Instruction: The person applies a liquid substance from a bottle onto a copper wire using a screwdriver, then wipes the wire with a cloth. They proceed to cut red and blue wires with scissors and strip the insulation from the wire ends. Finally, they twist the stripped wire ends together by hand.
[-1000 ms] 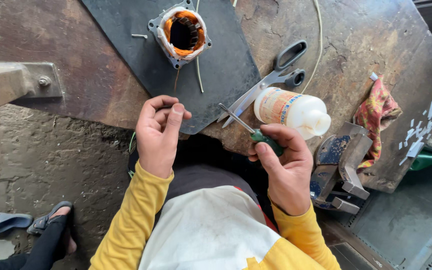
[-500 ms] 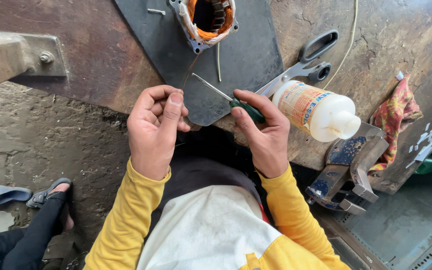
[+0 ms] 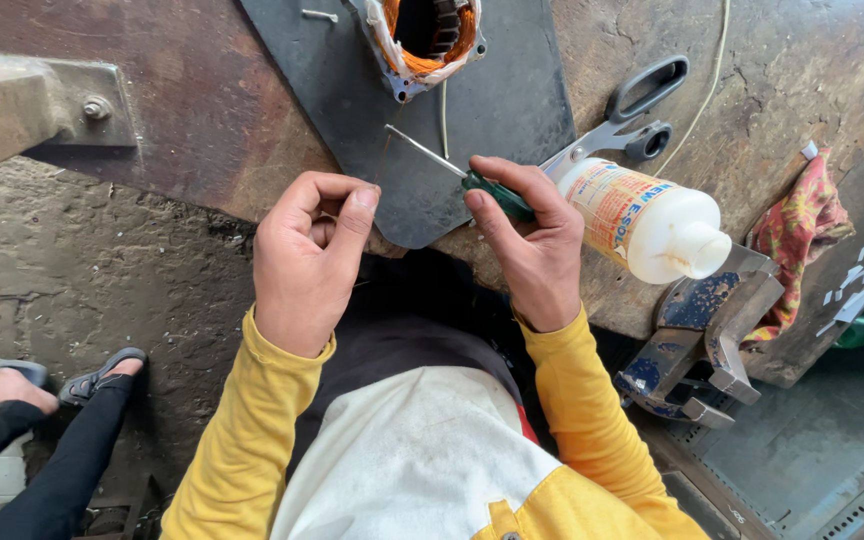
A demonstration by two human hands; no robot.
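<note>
My right hand (image 3: pixel 527 250) grips a green-handled screwdriver (image 3: pixel 452 170) whose metal shaft points up-left over a dark mat (image 3: pixel 512 100) on the workbench. My left hand (image 3: pixel 307 255) is curled with thumb and forefinger pinched on a thin copper wire (image 3: pixel 384 160); the wire is faint and hard to follow. At the top of the mat stands a motor stator (image 3: pixel 422 35) with orange copper windings and white wrapping, partly cut off by the frame edge. Both sleeves are yellow.
A white plastic bottle (image 3: pixel 652 220) lies just right of my right hand, with scissors (image 3: pixel 622 125) behind it. A blue bench vise (image 3: pixel 702 340) hangs at the bench edge, near a red patterned rag (image 3: pixel 802 235). Another person's leg and sandalled foot (image 3: pixel 102 375) are at lower left.
The view has shifted so the stator sits higher in the frame. My right hand has brought the screwdriver up toward the left hand, its tip now over the mat near the wire.
</note>
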